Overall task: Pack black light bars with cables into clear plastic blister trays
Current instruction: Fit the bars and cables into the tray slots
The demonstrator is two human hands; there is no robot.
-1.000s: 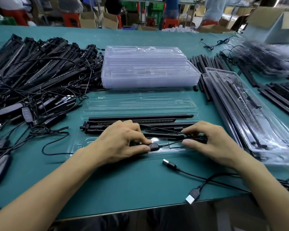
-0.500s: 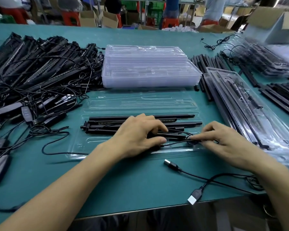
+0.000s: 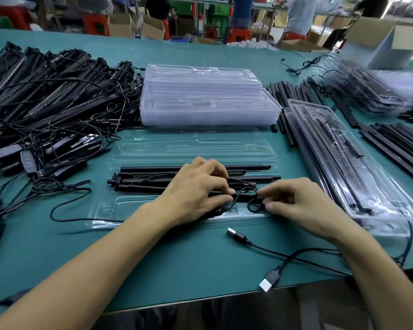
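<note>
Fingers (image 3: 275, 192) of left hand (image 3: 193, 189) and right hand (image 3: 303, 206) pinch looped black cable (image 3: 249, 206) atop bars (image 3: 138, 184).

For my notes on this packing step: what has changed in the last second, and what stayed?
The right hand moved left toward the left hand and now pinches the cable, bent into a small loop over the tray. The left hand shifted slightly right and grips the light bars. The bars, the stack of empty trays and the plugs stayed put.
</note>
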